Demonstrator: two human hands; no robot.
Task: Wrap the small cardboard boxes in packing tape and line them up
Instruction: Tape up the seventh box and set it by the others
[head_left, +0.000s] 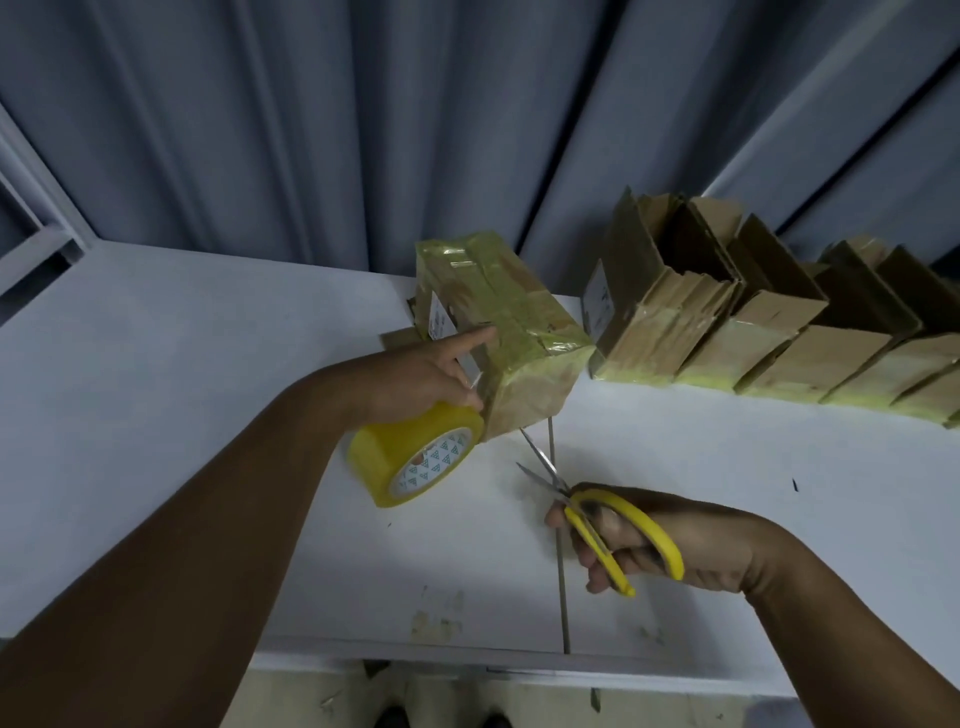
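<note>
The white label (439, 317) on the side of the box (498, 322) I am wrapping carries print too blurred for me to read, and so does the label (597, 304) on the first carton in the row of boxes (753, 332). The tape roll (415, 452) shows a white core printed with small green triangles, with no words I can make out.

The box lies near the far edge of the tabletop (182, 389), shiny with yellowish tape and closed all round. The row runs along the far edge toward the right corner. Several of its cartons stand with flaps up and dark insides, and I cannot see any contents.

My left hand (426, 374) grips the top of the roll, holding it against the box's near end, with the index finger stretched out along the box's side. My right hand (649, 540) is curled through the yellow handles of the scissors (608, 525), near the front edge, with the blades parted and pointing at the box.
</note>
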